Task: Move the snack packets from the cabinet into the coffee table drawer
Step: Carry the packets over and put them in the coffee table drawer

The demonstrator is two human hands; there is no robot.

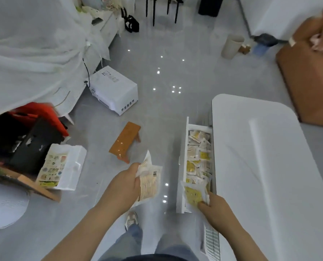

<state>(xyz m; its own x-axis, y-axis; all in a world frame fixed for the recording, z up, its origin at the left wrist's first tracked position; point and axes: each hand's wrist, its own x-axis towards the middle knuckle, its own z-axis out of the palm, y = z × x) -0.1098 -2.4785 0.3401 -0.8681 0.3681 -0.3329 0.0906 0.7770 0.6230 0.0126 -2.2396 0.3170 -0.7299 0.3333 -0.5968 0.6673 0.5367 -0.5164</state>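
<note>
Now your left hand point(126, 185) grips a bunch of snack packets point(150, 182) over the grey floor point(157, 113). Its fingers are curled round their near edge, and the packets fan out toward the open drawer point(182, 172) just to the right. Your right hand point(216, 207) pinches a yellow packet point(193, 196) at the drawer's near end, inside the opening. The drawer stands pulled out from under the white tabletop point(260, 176). The tabletop's long edge runs close along the drawer's right side, so the way in is a narrow slot between the front panel and that edge. A layer of loose packets point(198, 153) covers the drawer bottom from the far end almost to your right hand. Between your two hands a strip of bare floor runs forward beside the drawer front. A small orange stool point(124, 142) sits on the floor beyond your left hand, apart from the drawer. A white vented box point(115, 91) lies farther off, with open tile between them. A white foam box point(70, 166) rests well to the left, among darker clutter.
</note>
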